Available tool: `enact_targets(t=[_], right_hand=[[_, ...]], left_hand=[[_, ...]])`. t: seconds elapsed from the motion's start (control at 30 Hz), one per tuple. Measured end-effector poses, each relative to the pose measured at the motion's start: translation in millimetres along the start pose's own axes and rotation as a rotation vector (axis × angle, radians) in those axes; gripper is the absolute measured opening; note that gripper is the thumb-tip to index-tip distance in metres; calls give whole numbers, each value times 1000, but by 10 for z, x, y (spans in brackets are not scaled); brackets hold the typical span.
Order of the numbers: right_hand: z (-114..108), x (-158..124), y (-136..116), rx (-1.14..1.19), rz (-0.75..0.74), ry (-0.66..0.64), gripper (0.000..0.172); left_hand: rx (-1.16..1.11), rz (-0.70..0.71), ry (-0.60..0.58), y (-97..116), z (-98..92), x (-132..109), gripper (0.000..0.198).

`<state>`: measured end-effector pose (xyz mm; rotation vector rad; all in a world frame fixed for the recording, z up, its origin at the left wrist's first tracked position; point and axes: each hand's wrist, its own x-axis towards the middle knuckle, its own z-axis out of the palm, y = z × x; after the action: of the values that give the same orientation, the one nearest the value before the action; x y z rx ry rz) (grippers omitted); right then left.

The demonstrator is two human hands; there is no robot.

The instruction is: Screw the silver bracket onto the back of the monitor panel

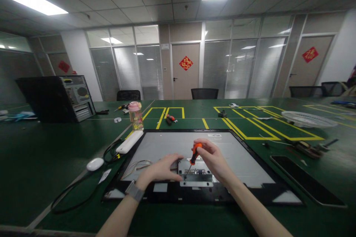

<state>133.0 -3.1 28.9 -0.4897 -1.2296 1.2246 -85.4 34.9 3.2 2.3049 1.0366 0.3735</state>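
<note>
A monitor panel (230, 155), grey-backed with a black frame, lies flat on the green table. On its near middle part sits a metal bracket (197, 183) with a connector board (200, 172) in it. My right hand (214, 157) grips an orange and black screwdriver (196, 151), tilted, its thin shaft pointing down to the bracket's left part. Whether the tip sits in a screw is too small to tell. My left hand (162, 168), with a grey-banded watch at the wrist, grips the bracket's left side between thumb and fingers. Thin wires (139, 163) run out left of that hand.
Left of the panel are a white power strip (130, 142), a black cable (75, 207), a white mouse (95, 164) and a pink-lidded bottle (135, 114). A computer case (55, 96) stands farther left. At right lies a dark flat slab (306, 179); beyond the panel, red-handled pliers (170, 118).
</note>
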Motion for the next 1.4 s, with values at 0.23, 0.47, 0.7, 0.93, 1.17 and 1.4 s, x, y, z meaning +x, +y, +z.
enact_targets(t=[0.23,0.47,0.7,0.93,1.17,1.4], right_hand=[[4,-5,-4,-49,-21,30,29],[-20,1,37,-109,-44,46,22],[4,3,-8,20,23,-8,28],[35,-3,-32,111,30,-58,23],[11,-11,-17,104,32,-70,20],[38,1,-30,107,27,-30,22]], left_hand=[[3,13,-11,30,-18,-9,75],[-8,-1,-5,32,-16,-13,76],[-7,-7,-7,46,-23,-16,76],[-7,18,-16,30,-23,-9,74],[-7,15,-9,-12,-4,-1,77],[-7,13,-14,11,-16,-7,75]])
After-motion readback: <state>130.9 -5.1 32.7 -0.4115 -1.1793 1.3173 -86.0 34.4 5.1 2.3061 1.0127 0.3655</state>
